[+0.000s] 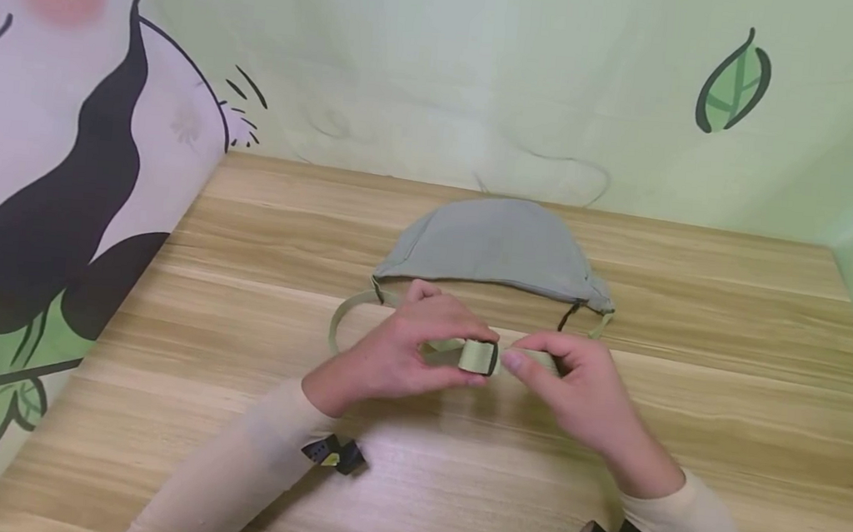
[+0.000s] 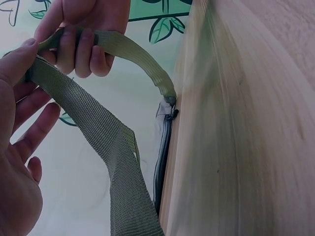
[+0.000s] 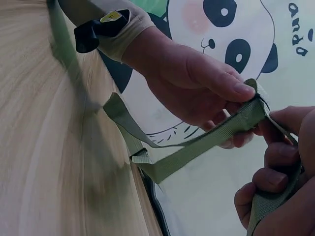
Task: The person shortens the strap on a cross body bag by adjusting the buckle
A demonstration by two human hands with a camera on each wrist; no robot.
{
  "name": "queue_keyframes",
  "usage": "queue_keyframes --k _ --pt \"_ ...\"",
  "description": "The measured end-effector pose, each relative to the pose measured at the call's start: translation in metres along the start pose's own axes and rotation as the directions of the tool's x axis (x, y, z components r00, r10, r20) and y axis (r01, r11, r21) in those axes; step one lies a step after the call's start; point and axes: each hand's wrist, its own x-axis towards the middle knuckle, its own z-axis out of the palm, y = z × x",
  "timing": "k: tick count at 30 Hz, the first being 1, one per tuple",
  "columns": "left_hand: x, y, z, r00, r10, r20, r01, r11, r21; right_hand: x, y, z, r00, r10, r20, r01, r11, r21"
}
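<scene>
A grey waist bag [image 1: 496, 242] lies on the table, its light green webbing strap [image 2: 88, 105] rising toward both hands. My left hand [image 1: 398, 343] pinches a black strap slider [image 1: 494, 359] between thumb and fingers, with the strap looped through it. Just to the right, my right hand [image 1: 593, 388] grips the strap's continuation, thumb and forefinger close to the slider and the other fingers curled round the webbing. In the right wrist view, two lengths of strap [image 3: 206, 147] run from the left hand down toward the bag. The slider's details are partly hidden by fingers.
The wooden table [image 1: 249, 227] meets a pale green wall cloth [image 1: 412, 73] behind the bag. A printed panda [image 1: 105, 140] covers the left side. Small black wrist cameras [image 1: 336, 455] sit on both sleeves. A dark zip pull cord [image 1: 568, 315] hangs at the bag's right end.
</scene>
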Motion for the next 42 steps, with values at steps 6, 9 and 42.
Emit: queue_keyframes --k 6,9,42 --pt "0.001 0.002 0.0 1.0 0.013 -0.016 -0.013 1.0 0.013 0.0 -0.004 0.007 0.999 0.03 -0.023 -0.029 0.999 0.028" --pt "0.001 0.002 -0.001 1.0 0.006 -0.02 -0.005 0.999 0.034 -0.001 -0.005 0.009 0.999 0.008 -0.036 -0.007 1.0 0.025" --pt "-0.003 0.0 -0.01 0.997 -0.066 -0.032 0.065 0.998 -0.025 -0.002 0.016 -0.019 0.984 -0.061 0.17 0.052 0.997 0.056"
